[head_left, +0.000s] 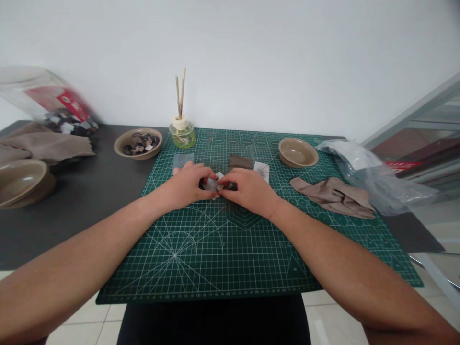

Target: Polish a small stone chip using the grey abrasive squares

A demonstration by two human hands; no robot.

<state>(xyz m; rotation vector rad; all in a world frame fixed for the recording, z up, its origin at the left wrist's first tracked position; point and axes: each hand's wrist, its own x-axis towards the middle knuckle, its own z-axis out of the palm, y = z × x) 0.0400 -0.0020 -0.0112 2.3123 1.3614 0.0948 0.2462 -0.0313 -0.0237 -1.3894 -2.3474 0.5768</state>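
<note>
Over the middle of the green cutting mat (201, 268), my left hand (185, 184) and my right hand (251, 189) meet fingertip to fingertip. Thumb and fingers of the left hand are closed on a small pale grey piece (210, 184). The right hand pinches a small brownish, stone-like piece (220, 187) against it. My fingers hide part of both, so their exact kind is unclear. Behind the hands lie a blue-grey square sheet (183, 160), a dark brown sheet (240, 162) and a whitish patterned sheet (262, 170).
A bowl of dark chips (124, 149) and a reed diffuser (182, 133) stand back left. Right are a tan bowl (298, 152), a brown cloth (336, 195) and a clear plastic bag (388, 184). Far left are another bowl (25, 179), a cloth (50, 146) and a clear jar (32, 93).
</note>
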